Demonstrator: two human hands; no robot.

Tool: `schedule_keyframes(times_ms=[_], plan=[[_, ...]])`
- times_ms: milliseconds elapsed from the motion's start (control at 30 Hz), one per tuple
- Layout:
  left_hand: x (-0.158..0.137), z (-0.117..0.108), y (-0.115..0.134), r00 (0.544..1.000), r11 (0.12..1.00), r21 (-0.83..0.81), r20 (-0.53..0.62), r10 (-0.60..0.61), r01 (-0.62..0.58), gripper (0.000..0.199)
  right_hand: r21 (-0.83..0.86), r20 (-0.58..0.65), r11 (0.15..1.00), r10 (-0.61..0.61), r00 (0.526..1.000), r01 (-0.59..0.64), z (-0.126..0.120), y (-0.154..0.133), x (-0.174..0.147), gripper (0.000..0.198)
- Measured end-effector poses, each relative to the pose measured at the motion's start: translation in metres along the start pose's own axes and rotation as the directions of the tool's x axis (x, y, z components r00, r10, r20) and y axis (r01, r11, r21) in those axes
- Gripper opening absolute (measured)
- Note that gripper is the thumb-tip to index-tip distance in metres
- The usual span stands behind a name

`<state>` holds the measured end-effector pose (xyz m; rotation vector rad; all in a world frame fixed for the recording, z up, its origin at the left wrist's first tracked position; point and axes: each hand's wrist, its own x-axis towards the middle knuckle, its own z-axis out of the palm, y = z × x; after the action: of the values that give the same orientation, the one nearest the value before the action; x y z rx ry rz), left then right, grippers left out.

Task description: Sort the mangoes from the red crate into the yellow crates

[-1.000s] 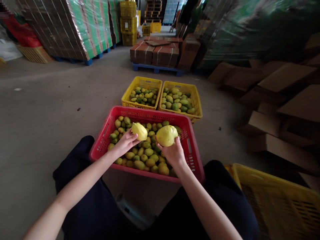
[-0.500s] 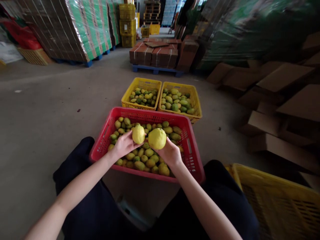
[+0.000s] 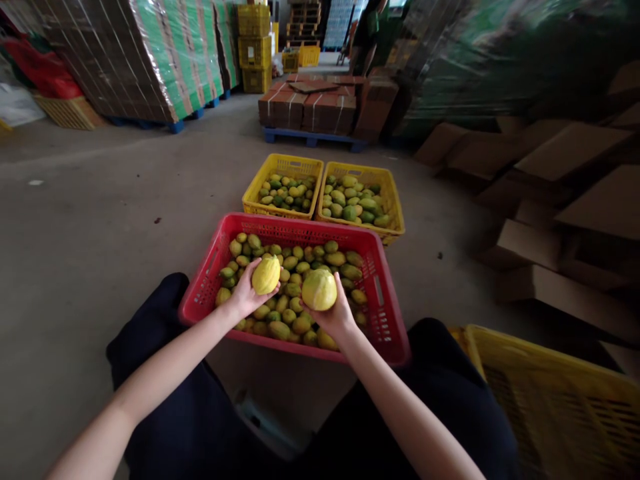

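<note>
In my left hand sits a ridged yellow papaya, its tip turned up to the right. My right hand is closed around a rounder yellow-green papaya, with the thumb along its right side. The two fruits are apart, held above a red plastic crate. Many smaller-looking yellow and green papayas lie in that crate, partly hidden by my hands and forearms. The crate stands between my knees.
Beyond the red crate, a left yellow crate and a right yellow crate hold more fruit. Another yellow crate stands by my right knee. Cardboard boxes lie at right; bundled cardboard rests on a blue pallet. Someone stands farther back.
My hands have moved apart, the left one leftward and the right one slightly right and down. Both papayas have turned in my fingers and now show other sides.
</note>
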<state>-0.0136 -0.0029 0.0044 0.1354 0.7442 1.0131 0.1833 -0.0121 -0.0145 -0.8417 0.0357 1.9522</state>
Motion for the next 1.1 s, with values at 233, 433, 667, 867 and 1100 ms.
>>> schedule_keyframes(times_ms=[233, 433, 667, 867, 1100], plan=[[-0.001, -0.007, -0.006, 0.991, 0.999, -0.037, 0.130, -0.014, 0.019, 0.043, -0.045, 0.156, 0.999, 0.013, 0.988, -0.006, -0.007, -0.005, 0.007, 0.035], [-0.004, -0.007, -0.002, 0.998, 0.962, -0.274, 0.053, 0.031, -0.015, 0.044, 0.052, 0.276, 0.997, -0.069, 0.959, 0.057, 0.000, -0.009, -0.001, 0.036], [0.000, -0.009, 0.000, 0.995, 0.949, -0.307, 0.037, 0.087, -0.072, 0.040, 0.083, 0.254, 0.995, -0.074, 0.964, 0.055, 0.004, -0.006, -0.010, 0.029], [0.005, -0.015, -0.033, 0.989, 0.980, 0.136, 0.006, -0.146, 0.144, 0.033, 0.117, 0.070, 0.982, -0.155, 0.985, 0.146, 0.004, -0.018, -0.005, 0.027], [-0.024, -0.069, -0.143, 0.486, 0.168, 0.824, -0.142, -0.863, 0.540, 0.026, 0.207, -0.023, 0.926, -0.319, 0.948, 0.316, 0.011, -0.058, -0.023, 0.030]])
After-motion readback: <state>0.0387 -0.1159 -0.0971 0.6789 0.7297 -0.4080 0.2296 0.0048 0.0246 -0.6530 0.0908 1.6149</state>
